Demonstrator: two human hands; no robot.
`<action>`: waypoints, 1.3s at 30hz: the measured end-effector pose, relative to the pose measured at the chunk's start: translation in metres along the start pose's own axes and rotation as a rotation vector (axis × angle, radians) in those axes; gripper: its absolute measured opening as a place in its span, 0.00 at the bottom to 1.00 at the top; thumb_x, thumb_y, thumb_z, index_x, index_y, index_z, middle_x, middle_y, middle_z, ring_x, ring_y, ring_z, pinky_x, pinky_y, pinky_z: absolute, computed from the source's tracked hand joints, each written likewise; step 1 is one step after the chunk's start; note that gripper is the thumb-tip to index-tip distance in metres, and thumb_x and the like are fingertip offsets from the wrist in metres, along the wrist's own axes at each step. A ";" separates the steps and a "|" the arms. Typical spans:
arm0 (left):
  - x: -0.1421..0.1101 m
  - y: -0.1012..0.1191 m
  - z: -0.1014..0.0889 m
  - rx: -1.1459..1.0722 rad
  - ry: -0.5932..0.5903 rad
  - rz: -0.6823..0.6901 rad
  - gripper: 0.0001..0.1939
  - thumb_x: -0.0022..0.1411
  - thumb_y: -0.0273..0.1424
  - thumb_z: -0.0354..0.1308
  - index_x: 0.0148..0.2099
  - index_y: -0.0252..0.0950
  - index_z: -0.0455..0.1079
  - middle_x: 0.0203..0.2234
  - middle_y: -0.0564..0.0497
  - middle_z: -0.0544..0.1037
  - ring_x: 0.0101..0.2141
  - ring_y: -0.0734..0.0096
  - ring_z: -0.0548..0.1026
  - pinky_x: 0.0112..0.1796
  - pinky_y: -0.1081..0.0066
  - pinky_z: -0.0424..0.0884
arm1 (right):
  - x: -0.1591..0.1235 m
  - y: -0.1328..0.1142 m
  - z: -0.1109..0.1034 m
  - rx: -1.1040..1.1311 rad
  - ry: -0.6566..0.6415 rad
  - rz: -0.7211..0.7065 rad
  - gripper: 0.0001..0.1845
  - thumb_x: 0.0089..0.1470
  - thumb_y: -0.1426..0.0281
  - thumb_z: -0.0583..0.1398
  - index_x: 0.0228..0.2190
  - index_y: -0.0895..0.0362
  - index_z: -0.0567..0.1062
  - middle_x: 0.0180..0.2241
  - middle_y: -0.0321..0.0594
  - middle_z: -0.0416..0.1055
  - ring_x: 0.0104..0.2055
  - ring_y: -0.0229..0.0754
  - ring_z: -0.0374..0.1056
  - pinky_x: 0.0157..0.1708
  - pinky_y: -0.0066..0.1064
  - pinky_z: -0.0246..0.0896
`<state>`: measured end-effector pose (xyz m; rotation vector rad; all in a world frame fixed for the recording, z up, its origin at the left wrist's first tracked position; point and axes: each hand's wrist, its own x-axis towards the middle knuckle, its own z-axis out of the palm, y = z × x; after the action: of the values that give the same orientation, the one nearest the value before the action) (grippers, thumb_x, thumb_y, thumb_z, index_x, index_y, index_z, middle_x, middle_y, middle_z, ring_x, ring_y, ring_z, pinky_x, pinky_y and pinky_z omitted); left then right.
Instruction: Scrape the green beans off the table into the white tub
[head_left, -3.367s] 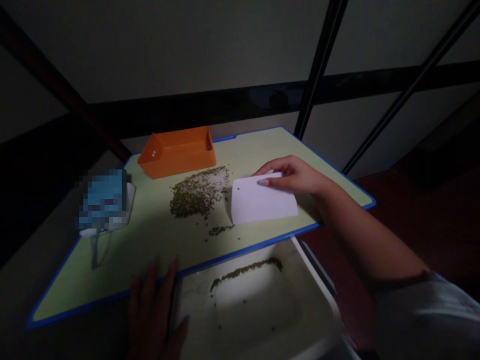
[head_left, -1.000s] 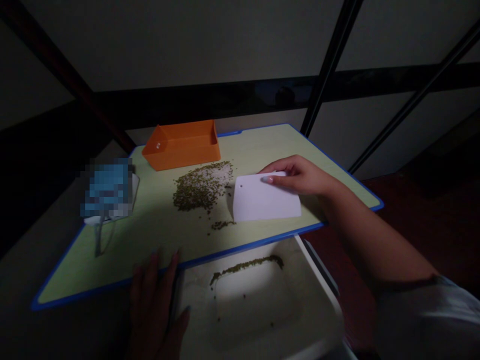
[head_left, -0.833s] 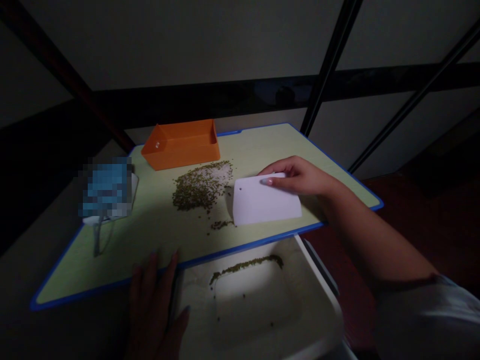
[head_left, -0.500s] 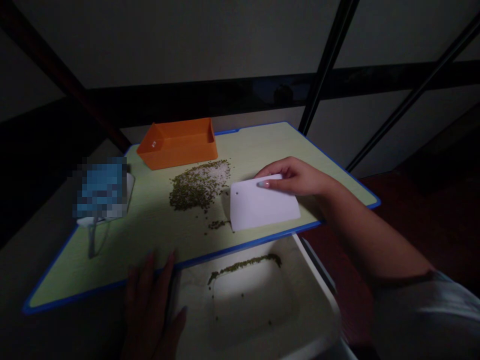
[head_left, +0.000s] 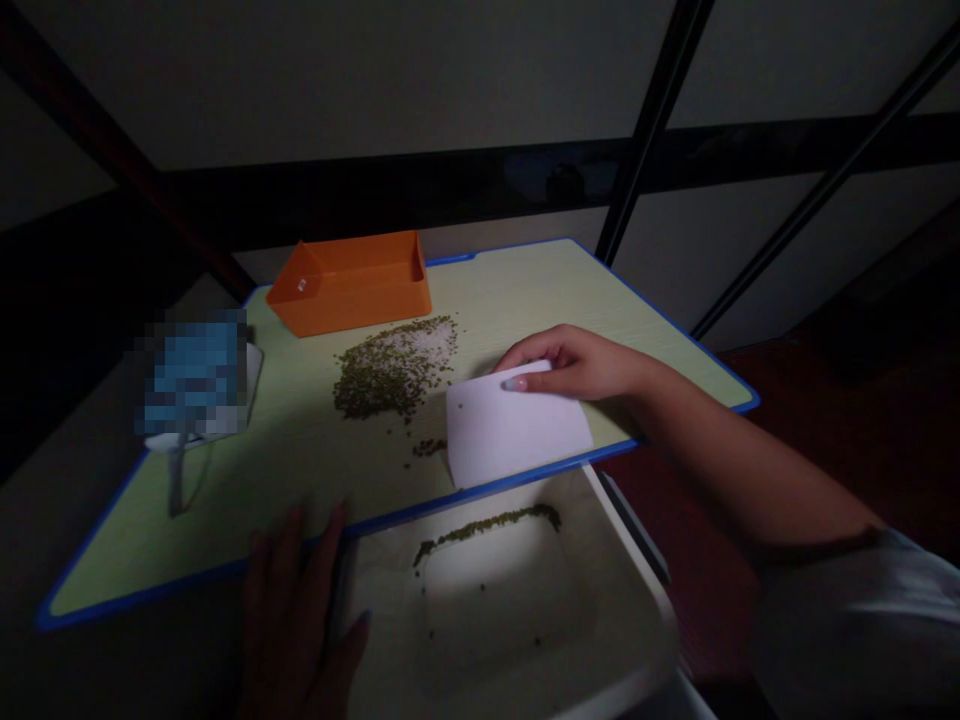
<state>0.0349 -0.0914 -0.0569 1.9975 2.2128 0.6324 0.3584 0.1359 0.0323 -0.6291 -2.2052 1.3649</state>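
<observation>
Two bare hands over a pale green laminate board (head_left: 525, 290) with a blue edge. Right hand (head_left: 570, 365) pinching a white plastic bench scraper (head_left: 517, 430), thumb on its face, fingers curled behind the upper edge. Scraper leaning on the board, lower corner almost at the near blue edge, left side just beside a small clump of green mung beans (head_left: 429, 448) and close to the main bean heap (head_left: 394, 370).

Probably light, thin and stiff, with little flex, and likely to slide easily on the smooth laminate. Best held along the upper edge, as now, leaving the lower edge free. Small punched hole (head_left: 461, 395) near the upper left corner. Beans small, hard and quick to roll.

Left hand (head_left: 296, 620) open, fingers spread, holding nothing, fingertips at the board's near edge; contact hard to judge in the dim light. Below that edge, a white plastic tray (head_left: 637, 590) with a thin curved line of beans (head_left: 487, 525) inside. Farther back, an orange plastic box (head_left: 349, 290) on the board, one small pale mark on its end too small to read. At the left, a pixelated blue object (head_left: 195, 375), unreadable. No legible brand or lettering on the scraper.
</observation>
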 end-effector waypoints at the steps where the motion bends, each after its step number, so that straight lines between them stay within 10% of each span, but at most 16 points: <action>1: 0.000 0.000 0.001 -0.013 0.025 0.013 0.41 0.70 0.31 0.48 0.71 0.75 0.31 0.78 0.57 0.40 0.76 0.37 0.36 0.72 0.24 0.44 | 0.000 0.000 0.000 0.005 -0.001 0.000 0.21 0.59 0.58 0.67 0.46 0.63 0.83 0.39 0.44 0.82 0.35 0.36 0.71 0.35 0.27 0.66; 13: 0.001 -0.021 0.018 0.093 0.057 0.040 0.39 0.69 0.33 0.44 0.75 0.62 0.32 0.78 0.48 0.40 0.76 0.41 0.40 0.73 0.31 0.46 | -0.002 -0.002 -0.002 0.077 0.145 0.000 0.22 0.58 0.55 0.68 0.43 0.62 0.82 0.33 0.40 0.80 0.29 0.33 0.69 0.28 0.24 0.62; 33: -0.008 0.027 -0.014 0.012 -0.077 -0.159 0.30 0.74 0.40 0.38 0.71 0.67 0.32 0.78 0.53 0.36 0.76 0.59 0.33 0.71 0.26 0.45 | -0.005 -0.006 -0.006 0.031 0.248 0.078 0.23 0.55 0.55 0.69 0.41 0.63 0.83 0.31 0.42 0.80 0.28 0.35 0.70 0.25 0.26 0.63; 39: -0.002 0.031 -0.007 0.069 -0.003 -0.152 0.30 0.72 0.37 0.38 0.73 0.39 0.53 0.76 0.33 0.45 0.76 0.52 0.35 0.72 0.30 0.48 | -0.005 -0.002 -0.007 -0.032 0.253 0.060 0.24 0.58 0.54 0.67 0.44 0.63 0.83 0.34 0.44 0.81 0.30 0.36 0.71 0.28 0.27 0.65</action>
<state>0.0611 -0.0937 -0.0396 1.8349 2.3870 0.5413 0.3660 0.1371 0.0358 -0.8368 -2.0233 1.2067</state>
